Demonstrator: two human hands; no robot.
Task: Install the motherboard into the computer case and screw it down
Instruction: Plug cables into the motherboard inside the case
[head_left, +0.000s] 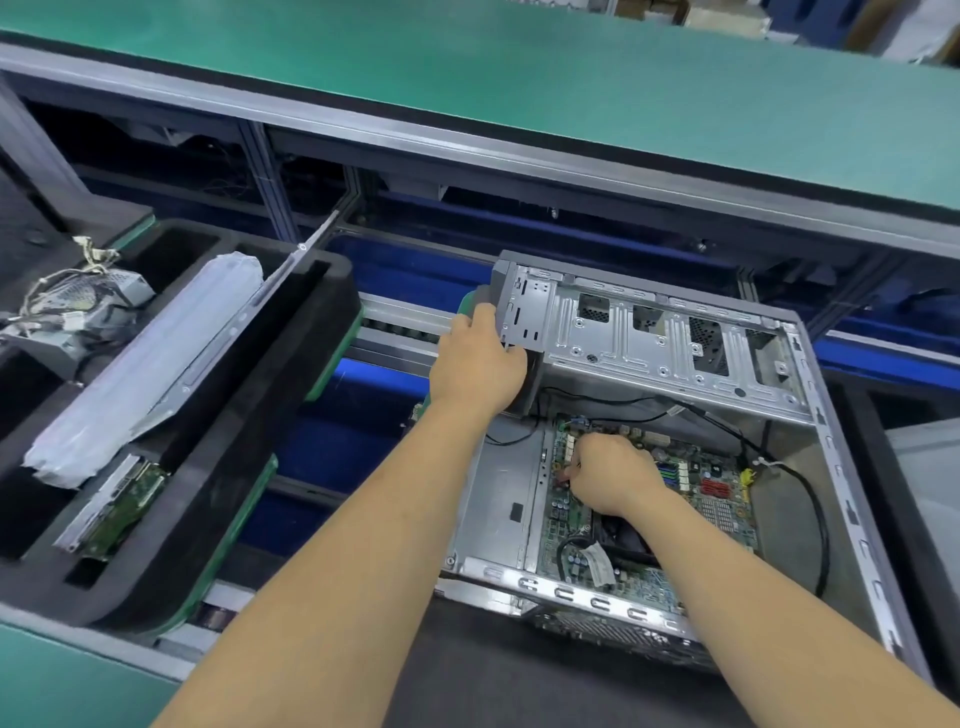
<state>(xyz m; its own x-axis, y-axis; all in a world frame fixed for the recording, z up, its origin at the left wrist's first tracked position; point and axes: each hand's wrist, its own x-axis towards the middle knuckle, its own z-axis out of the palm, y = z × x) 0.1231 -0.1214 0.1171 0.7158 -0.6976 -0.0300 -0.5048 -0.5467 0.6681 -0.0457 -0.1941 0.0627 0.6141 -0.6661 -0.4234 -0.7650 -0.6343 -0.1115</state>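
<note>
An open grey computer case (498, 499) lies on its side in front of me. A green motherboard (711, 493) lies flat inside it, partly hidden by my right forearm. My left hand (475, 358) grips the left end of the raised metal drive cage (649, 338) at the case's far side. My right hand (608, 470) is down on the board's upper left part, fingers curled and pinching something small that I cannot make out. Black cables (810, 499) run along the case's right side.
A black foam tray (249, 441) on the left holds a wrapped part (150, 364), a circuit board (124, 509) and a power supply with wires (78, 306). A green-topped shelf (519, 93) runs across the back. Blue conveyor parts lie between tray and case.
</note>
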